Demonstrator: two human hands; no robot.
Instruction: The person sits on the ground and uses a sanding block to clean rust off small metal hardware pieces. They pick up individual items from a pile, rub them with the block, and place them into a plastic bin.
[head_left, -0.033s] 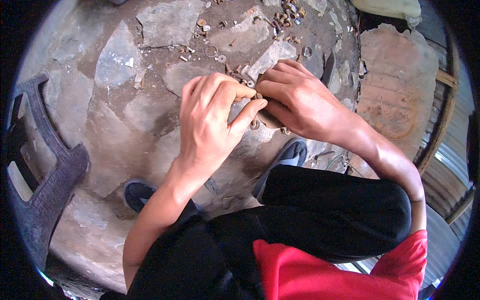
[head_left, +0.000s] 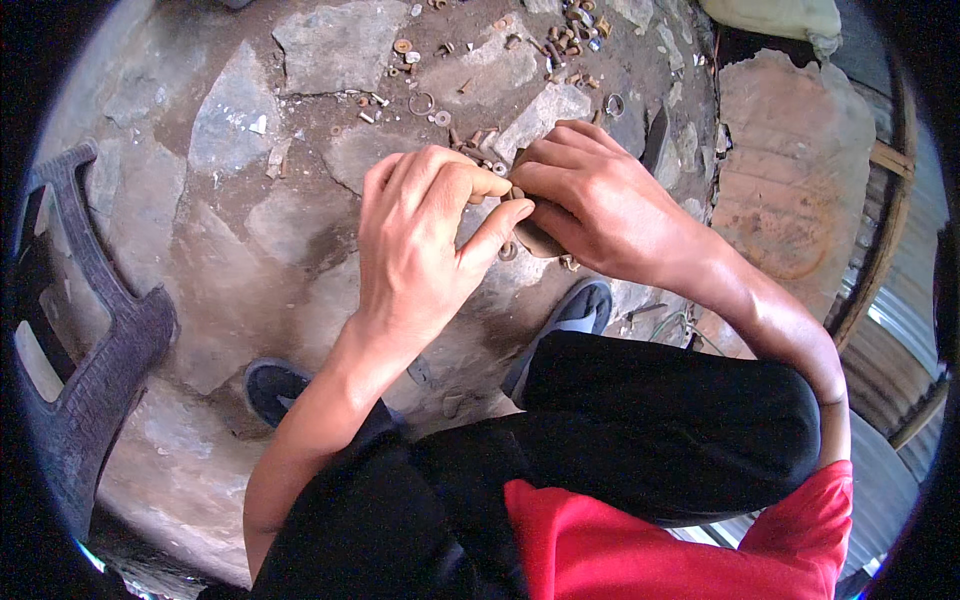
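Note:
Over the stone floor my two hands meet at the fingertips. My left hand (head_left: 415, 235) pinches a small rusty metal piece (head_left: 516, 196) between thumb and forefinger; it looks like a nut or bolt end, but most of it is covered. My right hand (head_left: 595, 195) is closed against the same spot, with its fingers curled and what they grip hidden. Beneath the right palm shows part of a flat brown thing (head_left: 540, 240) of unclear kind. Just below the fingertips appears a rusty washer (head_left: 508, 250). Behind the hands lie several rusty bolts (head_left: 486, 138) and another washer (head_left: 499, 169).
Farther off, a pile of rusty nuts and bolts (head_left: 572, 35) lies beside a metal ring (head_left: 615, 104). A dark plastic chair (head_left: 110, 290) stands at left. Rusty sheet metal (head_left: 790, 190) and a wooden strip (head_left: 880, 240) border the right. My shoes (head_left: 585, 305) rest on the floor.

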